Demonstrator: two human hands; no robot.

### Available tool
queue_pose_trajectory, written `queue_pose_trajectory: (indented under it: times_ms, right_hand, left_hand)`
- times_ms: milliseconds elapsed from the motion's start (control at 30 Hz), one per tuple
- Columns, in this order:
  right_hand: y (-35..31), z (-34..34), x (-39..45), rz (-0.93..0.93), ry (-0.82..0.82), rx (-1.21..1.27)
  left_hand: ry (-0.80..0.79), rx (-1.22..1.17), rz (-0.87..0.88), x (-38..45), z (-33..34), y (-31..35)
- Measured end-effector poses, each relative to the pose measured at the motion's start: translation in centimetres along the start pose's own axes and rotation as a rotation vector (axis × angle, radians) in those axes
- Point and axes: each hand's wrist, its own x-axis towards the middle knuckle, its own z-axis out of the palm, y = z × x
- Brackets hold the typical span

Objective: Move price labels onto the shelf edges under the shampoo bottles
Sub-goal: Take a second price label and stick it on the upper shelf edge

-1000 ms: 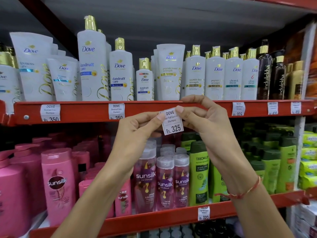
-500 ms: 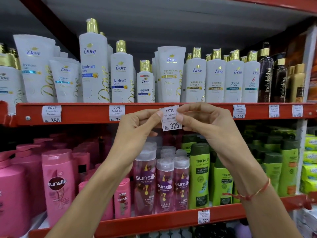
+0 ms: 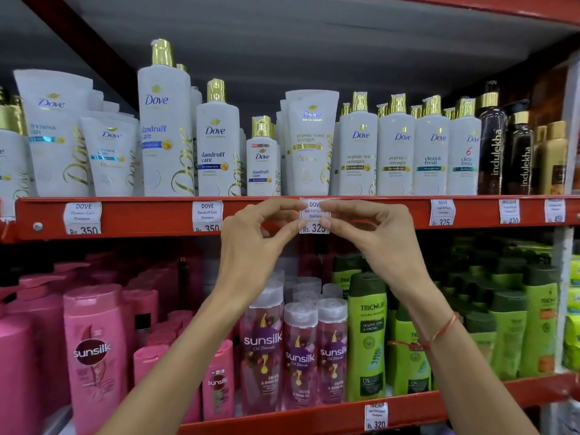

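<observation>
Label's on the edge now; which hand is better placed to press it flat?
Either, marginally the right hand: its fingertips cover the label's right side on the red shelf edge, while the left hand only pinches the left border. That is a judgement.

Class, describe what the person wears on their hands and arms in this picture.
Both forearms are bare, with no sleeves in view. The left hand shows no ring, watch or glove. The right hand is also ungloved; a thin red thread bracelet circles its wrist.
</observation>
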Motion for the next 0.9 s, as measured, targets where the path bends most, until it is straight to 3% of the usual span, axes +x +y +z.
queue_pose_trajectory:
  times_ms: [400, 900]
  right_hand:
    - [3.4, 1.1, 0.9, -0.32, 0.135, -0.284]
    - [4.2, 1.3, 1.3, -0.442, 0.186, -0.435]
  left_hand:
    - [0.145, 0.328, 0.29, 0.3, 2.3, -2.1]
    - [0.173, 0.438, 0.332, 0.3, 2.1, -2.2]
